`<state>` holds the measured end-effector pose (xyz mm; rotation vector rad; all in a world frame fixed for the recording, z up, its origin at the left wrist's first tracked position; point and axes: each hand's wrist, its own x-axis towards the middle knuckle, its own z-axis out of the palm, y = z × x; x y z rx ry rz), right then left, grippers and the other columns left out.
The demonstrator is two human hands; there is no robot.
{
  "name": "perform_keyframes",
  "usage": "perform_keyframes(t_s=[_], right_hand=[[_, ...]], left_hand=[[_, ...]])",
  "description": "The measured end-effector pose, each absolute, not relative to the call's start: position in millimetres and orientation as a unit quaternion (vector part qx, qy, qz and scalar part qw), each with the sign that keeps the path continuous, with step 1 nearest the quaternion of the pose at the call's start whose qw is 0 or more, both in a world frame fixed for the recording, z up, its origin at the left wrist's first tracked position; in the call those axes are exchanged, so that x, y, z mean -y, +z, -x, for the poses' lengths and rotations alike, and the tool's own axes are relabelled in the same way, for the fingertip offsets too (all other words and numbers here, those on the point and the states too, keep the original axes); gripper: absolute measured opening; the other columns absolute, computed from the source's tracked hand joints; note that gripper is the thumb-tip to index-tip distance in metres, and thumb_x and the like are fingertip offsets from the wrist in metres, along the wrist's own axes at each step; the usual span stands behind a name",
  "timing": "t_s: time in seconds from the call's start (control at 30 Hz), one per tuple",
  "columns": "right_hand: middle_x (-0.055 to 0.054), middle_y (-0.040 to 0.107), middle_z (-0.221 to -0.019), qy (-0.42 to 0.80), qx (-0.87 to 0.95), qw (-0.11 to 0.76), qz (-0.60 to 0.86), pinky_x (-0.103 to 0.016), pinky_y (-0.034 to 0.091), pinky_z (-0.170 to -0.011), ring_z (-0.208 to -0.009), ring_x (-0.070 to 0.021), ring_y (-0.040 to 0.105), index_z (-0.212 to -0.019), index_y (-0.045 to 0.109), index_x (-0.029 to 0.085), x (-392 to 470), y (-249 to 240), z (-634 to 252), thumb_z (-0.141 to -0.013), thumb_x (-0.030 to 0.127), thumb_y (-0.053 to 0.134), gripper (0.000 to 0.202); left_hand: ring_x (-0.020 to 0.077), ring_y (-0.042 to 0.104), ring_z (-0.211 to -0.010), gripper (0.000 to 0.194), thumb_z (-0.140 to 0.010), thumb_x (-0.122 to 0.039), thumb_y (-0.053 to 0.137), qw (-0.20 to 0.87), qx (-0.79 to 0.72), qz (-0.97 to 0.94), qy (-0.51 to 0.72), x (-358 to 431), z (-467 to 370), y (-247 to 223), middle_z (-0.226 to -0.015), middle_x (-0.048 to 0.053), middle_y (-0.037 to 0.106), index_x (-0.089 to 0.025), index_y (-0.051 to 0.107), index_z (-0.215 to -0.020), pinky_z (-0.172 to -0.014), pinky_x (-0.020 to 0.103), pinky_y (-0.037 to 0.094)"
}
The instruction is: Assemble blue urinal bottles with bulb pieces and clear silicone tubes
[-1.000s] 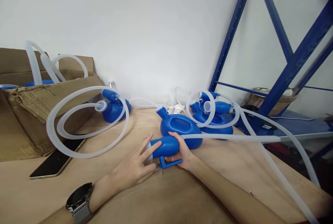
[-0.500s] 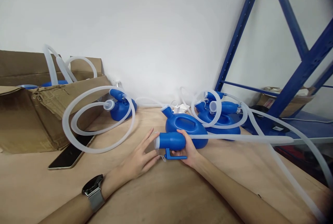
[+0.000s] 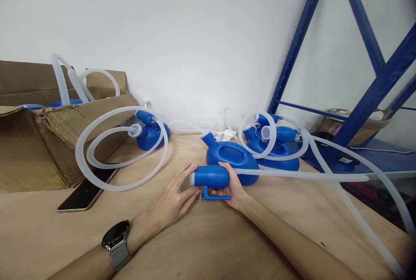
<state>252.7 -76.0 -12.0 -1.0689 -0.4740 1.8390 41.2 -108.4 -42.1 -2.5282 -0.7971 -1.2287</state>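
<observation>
My right hand (image 3: 234, 189) is wrapped round the rear of a blue cylinder (image 3: 208, 176) with a small L-shaped blue handle (image 3: 216, 196) below it. A translucent hose (image 3: 292, 175) runs from its rear end to the right. At its white-rimmed mouth is my left hand (image 3: 174, 197), fingers bent around the rim and the thumb near the handle's thin cord. Just behind the cylinder stands a blue jug (image 3: 229, 155) with a carrying slot and an angled neck.
On the left are a cardboard box (image 3: 61, 145) holding hoses, a black phone (image 3: 81, 194) and a blue bottle (image 3: 150, 136) with coiled hose. More blue bottles (image 3: 279, 158) with hoses lie at right, beside a blue metal rack (image 3: 367, 85).
The blue cylinder and my right hand have shifted slightly left. The fingers of my left hand have closed in on the rim of its mouth.
</observation>
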Motion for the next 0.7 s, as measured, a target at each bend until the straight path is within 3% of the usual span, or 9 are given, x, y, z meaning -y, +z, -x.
perform_keyframes(t_s=[0.23, 0.47, 0.57, 0.7], right_hand=[[-0.006, 0.073, -0.077, 0.754, 0.202, 0.456, 0.428, -0.027, 0.056, -0.041, -0.058, -0.0204, 0.070, -0.109, 0.060, 0.017, 78.9, -14.2, -249.4, -0.092, 0.058, 0.061, 0.044], [-0.015, 0.076, -0.097, 0.789, 0.196, 0.430, 0.392, -0.031, 0.063, -0.061, -0.075, -0.0225, 0.075, -0.124, 0.060, 0.012, 78.6, -16.5, -254.4, -0.088, 0.081, 0.045, 0.079], [-0.017, 0.076, -0.106, 0.800, 0.246, 0.421, 0.349, -0.037, 0.063, -0.074, -0.083, -0.0250, 0.076, -0.129, 0.060, 0.010, 78.7, -14.7, -258.1, -0.091, 0.081, 0.038, 0.083], [-0.018, 0.072, -0.121, 0.821, 0.314, 0.391, 0.273, -0.044, 0.055, -0.098, -0.106, -0.0274, 0.072, -0.138, 0.057, 0.012, 81.5, -8.5, -261.2, -0.099, 0.068, 0.042, 0.069]], left_hand=[[0.0390, 0.032, -0.151, 0.010, -0.093, -0.009, 0.065, 0.118, 0.222, 0.880, -0.404, 106.6, -37.7, -36.5, -0.161, 0.016, 0.037, -0.015, 0.068, -0.100, -0.111, 0.054, 0.051], [0.0370, 0.039, -0.147, 0.013, -0.095, -0.016, 0.065, 0.112, 0.212, 0.891, -0.387, 95.9, -24.2, -34.2, -0.153, 0.016, 0.046, -0.017, 0.072, -0.106, -0.109, 0.053, 0.051], [0.0365, 0.043, -0.143, 0.014, -0.093, -0.016, 0.068, 0.120, 0.225, 0.879, -0.402, 91.9, -20.9, -36.3, -0.150, 0.015, 0.047, -0.018, 0.072, -0.106, -0.108, 0.054, 0.052], [0.0369, 0.044, -0.143, 0.013, -0.091, -0.013, 0.069, 0.118, 0.249, 0.858, -0.434, 88.6, -20.2, -40.2, -0.152, 0.015, 0.045, -0.018, 0.072, -0.103, -0.108, 0.056, 0.051]])
